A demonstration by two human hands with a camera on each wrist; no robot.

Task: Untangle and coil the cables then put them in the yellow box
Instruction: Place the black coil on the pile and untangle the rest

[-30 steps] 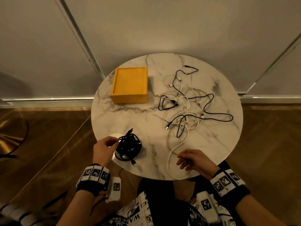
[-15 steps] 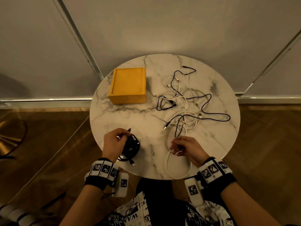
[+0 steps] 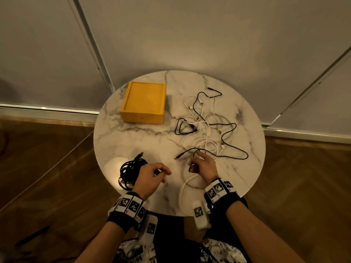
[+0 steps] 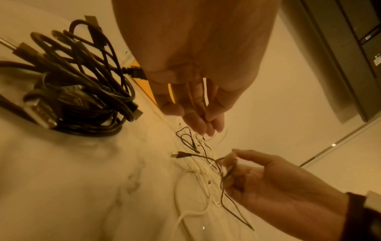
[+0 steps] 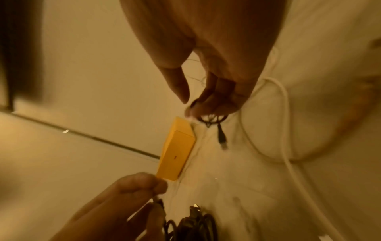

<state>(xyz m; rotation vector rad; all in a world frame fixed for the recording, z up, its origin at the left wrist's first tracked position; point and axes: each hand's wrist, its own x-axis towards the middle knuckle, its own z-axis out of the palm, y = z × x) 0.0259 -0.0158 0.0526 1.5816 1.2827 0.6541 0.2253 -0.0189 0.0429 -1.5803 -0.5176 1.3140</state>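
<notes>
Left hand [image 3: 150,177]: low over the near edge of the round marble worktop [image 3: 136,141], its grip loose, fingers slack and holding nothing.
Coiled black cable [image 3: 131,168]: on the worktop just left of that hand (a plug juts from its far side).
Right hand [image 3: 204,166]: grip pinched on a thin black cable [image 3: 224,133] at the near end of the tangle.
White cables [image 3: 205,128]: tangled with the black one, right of centre.
Yellow box [image 3: 144,102]: far left, lid shut.

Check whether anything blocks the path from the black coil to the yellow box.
Nothing visible does. The coil lies by the left hand, the box stands farther back, and only bare table lies between; the tangle is off to the right.
</notes>
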